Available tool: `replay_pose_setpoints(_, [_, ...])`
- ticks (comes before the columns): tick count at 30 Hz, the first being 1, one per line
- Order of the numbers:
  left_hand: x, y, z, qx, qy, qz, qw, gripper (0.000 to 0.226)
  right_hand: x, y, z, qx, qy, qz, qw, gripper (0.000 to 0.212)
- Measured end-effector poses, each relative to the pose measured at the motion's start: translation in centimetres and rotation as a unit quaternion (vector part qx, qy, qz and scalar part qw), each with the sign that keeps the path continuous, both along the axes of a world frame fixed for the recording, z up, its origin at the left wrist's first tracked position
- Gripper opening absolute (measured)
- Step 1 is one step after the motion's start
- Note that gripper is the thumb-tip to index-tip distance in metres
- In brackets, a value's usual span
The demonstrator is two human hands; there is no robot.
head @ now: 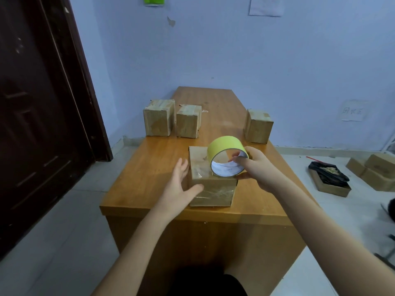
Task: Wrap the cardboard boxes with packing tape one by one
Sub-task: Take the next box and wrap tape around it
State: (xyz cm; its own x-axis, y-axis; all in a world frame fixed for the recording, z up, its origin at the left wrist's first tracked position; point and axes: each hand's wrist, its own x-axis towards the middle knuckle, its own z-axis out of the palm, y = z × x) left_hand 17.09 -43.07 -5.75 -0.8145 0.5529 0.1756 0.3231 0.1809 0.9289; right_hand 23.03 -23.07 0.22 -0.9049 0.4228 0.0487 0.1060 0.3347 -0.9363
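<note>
L hand [180,183]: fingers straight and spread wide, thumb pressed on front edge of near box [210,178], palm beside its L face. Box sits at near centre of table [149,167]. Tape roll [227,159] stands on box top; R hand [259,169] grips it, fingers hooked inside core, thumb under rim. Three boxes [188,122] at far end.

Both forearms were bare to the frame's edge, with no sleeves. The left hand [178,184] and right hand [259,169] wore no gloves. Dark clothing showed at the bottom edge.
</note>
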Motion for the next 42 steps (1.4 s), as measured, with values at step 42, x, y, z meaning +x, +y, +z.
replay_pose_setpoints(42, [2.5, 1.4, 0.1, -0.265, 0.402, 0.139, 0.866, 0.067, 0.2, -0.9, -0.7, 0.161, -0.049, 0.008, 0.986, 0.017])
